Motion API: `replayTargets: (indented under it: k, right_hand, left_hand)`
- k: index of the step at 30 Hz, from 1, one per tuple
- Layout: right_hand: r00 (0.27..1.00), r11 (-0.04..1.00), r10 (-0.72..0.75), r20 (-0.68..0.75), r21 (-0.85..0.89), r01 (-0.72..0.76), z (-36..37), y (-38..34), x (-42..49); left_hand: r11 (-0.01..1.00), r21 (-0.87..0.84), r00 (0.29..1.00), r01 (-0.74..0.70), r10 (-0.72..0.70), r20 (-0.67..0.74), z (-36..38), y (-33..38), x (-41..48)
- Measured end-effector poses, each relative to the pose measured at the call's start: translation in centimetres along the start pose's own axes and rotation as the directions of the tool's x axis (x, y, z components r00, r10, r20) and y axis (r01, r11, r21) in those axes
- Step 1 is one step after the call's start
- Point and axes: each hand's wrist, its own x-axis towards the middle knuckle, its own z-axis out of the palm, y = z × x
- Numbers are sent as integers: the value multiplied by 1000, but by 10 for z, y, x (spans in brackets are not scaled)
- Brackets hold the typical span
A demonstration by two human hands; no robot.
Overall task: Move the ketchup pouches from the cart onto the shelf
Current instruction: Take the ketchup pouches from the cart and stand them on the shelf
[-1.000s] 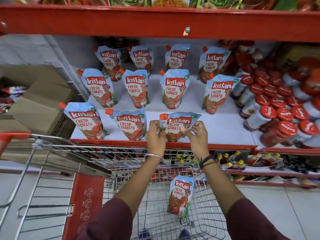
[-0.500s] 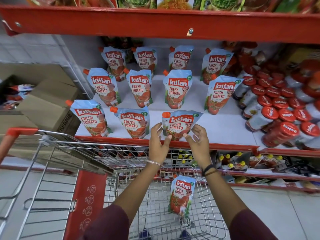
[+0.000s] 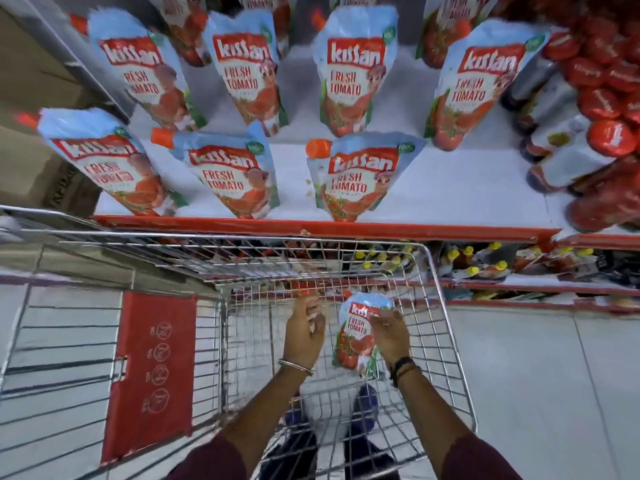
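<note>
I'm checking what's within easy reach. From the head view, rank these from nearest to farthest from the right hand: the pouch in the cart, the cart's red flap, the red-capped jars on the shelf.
From the right hand:
1. Pouch in the cart, touching it.
2. Cart's red flap, off to the left.
3. Red-capped jars, up on the shelf's right.

A: What do the shelf pouches (image 3: 360, 180) say?

B: "Kissan" in white on a red banner, with "FRESH TOMATO" in red below. The small line under that is too blurred to read.

A: And the cart pouch (image 3: 356, 332)?

B: The same: "Kissan", "FRESH TOMATO".

A: The red caps (image 3: 611, 137)?

B: White script, unreadable.

A: The red panel (image 3: 152, 368) on the cart?

B: Four circled symbols, illegible.
</note>
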Motion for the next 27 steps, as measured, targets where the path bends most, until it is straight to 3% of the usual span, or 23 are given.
replayTargets:
  k: [2, 4, 9, 11, 15, 20, 27]
  right_hand:
    - [977, 967, 208, 57, -166, -196, 8, 25, 22]
    - [944, 925, 330, 27, -209, -318, 16, 50, 40]
    - [891, 887, 441, 108, -205, -414, 39, 147, 101]
    - [905, 900, 419, 72, -166, -403, 40, 154, 104]
    - [926, 909, 376, -38, -178, -376, 26, 96, 67]
    - [947, 934, 320, -22, -164, -319, 23, 90, 62]
    - [979, 962, 204, 26, -189, -195, 9, 65, 36]
  left_hand:
    - [998, 50, 997, 43, -46, 56, 12, -23, 7]
    - [993, 37, 988, 112, -115, 105, 28, -46, 16]
    - [950, 178, 940, 256, -287, 182, 79, -121, 36]
    - [938, 203, 923, 280, -321, 213, 86, -114, 39]
    - [929, 159, 892, 335, -367, 264, 97, -112, 45]
    - [902, 158, 863, 402, -431, 265, 97, -121, 51]
    - [906, -17, 888, 422, -410, 211, 68, -94, 33]
